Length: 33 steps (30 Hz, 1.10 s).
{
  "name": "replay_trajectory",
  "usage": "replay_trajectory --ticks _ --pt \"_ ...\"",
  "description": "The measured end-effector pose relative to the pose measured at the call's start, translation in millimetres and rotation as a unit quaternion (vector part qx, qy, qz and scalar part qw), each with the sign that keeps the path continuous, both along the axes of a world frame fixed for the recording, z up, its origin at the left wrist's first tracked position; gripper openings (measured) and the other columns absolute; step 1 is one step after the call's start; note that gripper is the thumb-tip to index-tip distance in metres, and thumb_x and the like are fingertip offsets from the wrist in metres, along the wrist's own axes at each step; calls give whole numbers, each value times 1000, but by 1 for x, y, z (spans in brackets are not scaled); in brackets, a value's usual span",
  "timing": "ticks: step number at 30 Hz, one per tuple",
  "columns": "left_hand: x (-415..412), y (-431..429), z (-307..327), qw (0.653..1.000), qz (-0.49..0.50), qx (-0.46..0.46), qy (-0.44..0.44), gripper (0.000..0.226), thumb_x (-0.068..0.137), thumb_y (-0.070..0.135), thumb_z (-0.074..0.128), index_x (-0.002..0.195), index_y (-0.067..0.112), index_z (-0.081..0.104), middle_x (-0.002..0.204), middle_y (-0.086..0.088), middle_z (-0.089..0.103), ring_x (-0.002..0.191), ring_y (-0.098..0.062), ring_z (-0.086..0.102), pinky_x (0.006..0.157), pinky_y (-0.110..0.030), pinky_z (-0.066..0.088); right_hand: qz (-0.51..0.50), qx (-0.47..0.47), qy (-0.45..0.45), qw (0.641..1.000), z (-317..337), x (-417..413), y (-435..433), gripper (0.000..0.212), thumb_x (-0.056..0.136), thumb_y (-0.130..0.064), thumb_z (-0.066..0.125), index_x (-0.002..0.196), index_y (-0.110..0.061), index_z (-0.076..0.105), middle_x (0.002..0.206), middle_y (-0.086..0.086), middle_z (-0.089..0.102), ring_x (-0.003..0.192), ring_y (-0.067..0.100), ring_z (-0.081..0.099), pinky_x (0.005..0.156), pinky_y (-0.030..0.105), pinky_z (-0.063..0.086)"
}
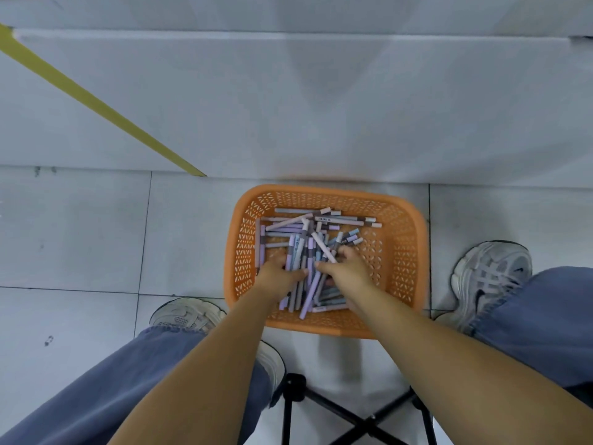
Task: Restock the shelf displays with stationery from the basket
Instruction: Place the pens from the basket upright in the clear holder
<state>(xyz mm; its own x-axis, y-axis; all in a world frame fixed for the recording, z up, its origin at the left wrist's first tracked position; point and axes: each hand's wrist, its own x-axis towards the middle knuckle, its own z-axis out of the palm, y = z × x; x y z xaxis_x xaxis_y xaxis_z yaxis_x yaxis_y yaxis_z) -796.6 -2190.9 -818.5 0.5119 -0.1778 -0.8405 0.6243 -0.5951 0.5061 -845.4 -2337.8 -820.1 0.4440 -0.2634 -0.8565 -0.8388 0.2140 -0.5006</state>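
Two bare forearms reach down from a black folding stool (359, 422), past blue trouser legs and a pale trainer on either side, into the orange basket (321, 327) that stands on the tiled floor (80, 236) between the feet.

The step in hand looks like gathering a batch. The left hand (277, 273), at the basket's near-left part, has its fingers curled round a bunch of pens (300, 245) that stand roughly in line, pointing from the near edge toward the far edge. The right hand (348, 269), just beside it toward the middle, is clenched on the same bundle from the other side. Its thumb tip meets the left fingertips over the barrels, and a pale pink pen (322, 247) slants between its thumb and curled fingers. How firmly either hand holds cannot be told.

Many more pens lie loose in the basket, crosswise along the far edge, some toward the far-right corner, a few flat under the right wrist by the near edge.

Next, I judge, the bundle must be squared up, closed in a single grip and lifted clear of the strays without dragging them over the rim.

Beyond the basket's far edge rises a plain white panel (288, 107) crossed by a yellow strip (96, 104). No display slot shows.
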Motion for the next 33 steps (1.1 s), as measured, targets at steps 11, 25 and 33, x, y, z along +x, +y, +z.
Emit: replay_trajectory --ticks 11,25,33 --pt "-5 -5 19 990 77 -107 55 34 89 25 74 120 13 66 114 -8 73 109 -27 67 101 -47 52 -45 104 -50 992 13 -2 -4 35 88 -4 67 121 -13 59 110 8 68 98 24 68 77 36 59" --pt "-22 -12 62 969 67 -225 81 36 94 10 66 129 6 59 102 -16 73 94 -25 71 88 -42 58 -11 68 -134 989 66 -16 -19 18 86 -2 67 103 -10 70 80 2 73 72 17 70 61 30 57" --pt "-3 -37 146 961 -12 -275 -27 37 97 17 63 133 19 55 118 -11 70 107 -25 68 89 -34 57 24 0 -264 964 167 -8 -45 11 85 -2 68 92 -10 70 72 4 64 53 4 63 46 16 49"
